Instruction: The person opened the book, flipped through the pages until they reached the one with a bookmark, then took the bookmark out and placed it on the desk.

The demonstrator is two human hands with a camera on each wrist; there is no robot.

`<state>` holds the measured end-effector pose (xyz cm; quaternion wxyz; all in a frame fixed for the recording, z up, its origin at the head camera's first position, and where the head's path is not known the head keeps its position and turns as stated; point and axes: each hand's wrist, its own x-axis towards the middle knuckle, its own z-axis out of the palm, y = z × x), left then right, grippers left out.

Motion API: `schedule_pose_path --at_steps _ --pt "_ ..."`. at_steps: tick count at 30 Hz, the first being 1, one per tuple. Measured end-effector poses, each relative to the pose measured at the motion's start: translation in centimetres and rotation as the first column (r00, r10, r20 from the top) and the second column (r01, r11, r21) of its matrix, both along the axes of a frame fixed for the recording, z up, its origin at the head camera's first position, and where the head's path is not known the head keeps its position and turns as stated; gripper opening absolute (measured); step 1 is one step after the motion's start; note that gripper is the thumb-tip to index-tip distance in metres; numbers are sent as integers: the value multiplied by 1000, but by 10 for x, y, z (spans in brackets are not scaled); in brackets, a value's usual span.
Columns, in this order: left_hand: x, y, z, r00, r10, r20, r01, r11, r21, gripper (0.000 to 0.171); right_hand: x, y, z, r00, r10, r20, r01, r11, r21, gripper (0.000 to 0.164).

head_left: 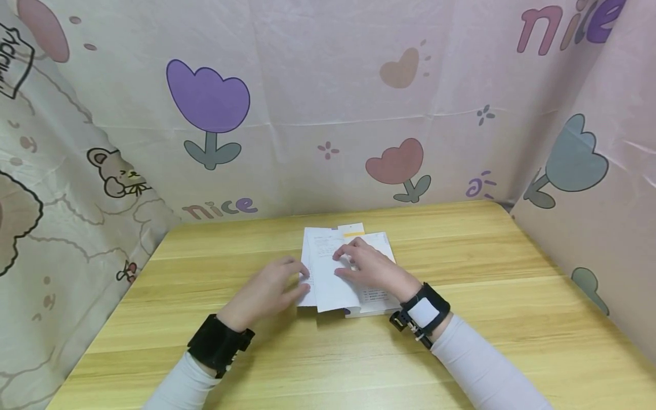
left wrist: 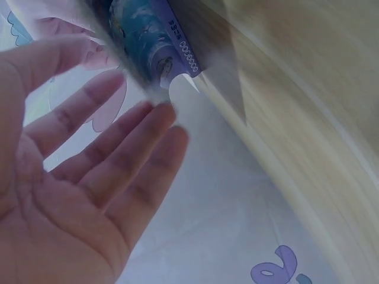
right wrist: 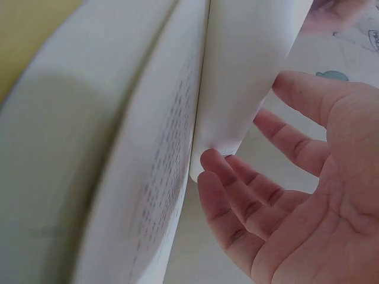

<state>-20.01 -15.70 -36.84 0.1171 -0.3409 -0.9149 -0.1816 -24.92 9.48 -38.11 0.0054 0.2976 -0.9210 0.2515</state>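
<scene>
Blue book cover [left wrist: 141, 32], left wrist view only

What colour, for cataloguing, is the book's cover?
Blue and purple; the cover shows best from the left wrist.

Surface [head_left: 471, 279]: yellow wood grain, lower half of frame. Creased pale cloth [head_left: 307, 68] behind it, upper frame. Prints noted: purple tulip [head_left: 210, 102], upper left; bear [head_left: 119, 171], left; blue-grey tulip [head_left: 576, 156], right; "nice" lettering [head_left: 540, 29], upper right.

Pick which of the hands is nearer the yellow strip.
The right hand, close by the yellow strip; the left hand is at the open book's left edge.
</scene>
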Motion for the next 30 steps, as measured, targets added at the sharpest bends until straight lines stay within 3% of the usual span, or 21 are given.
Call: schedule_pose_path --at_steps 5,8,21,30 --pt "-1 1 3 992 -7 -128 15 998 60 23 -1 -2 -2 1000 24 -15 -24 1000 2 39" --pt "-1 2 5 986 -20 -163 31 997 66 25 -1 -3 -2 999 26 -31 -26 1000 2 40" --pt "1 5 2 981 -70 -179 74 997 17 23 2 -9 -2 999 18 -33 -20 999 -38 30" --pt "-1 0 -3 992 -72 -106 72 997 -5 25 4 -10 -2 995 95 -37 -96 995 -23 29"
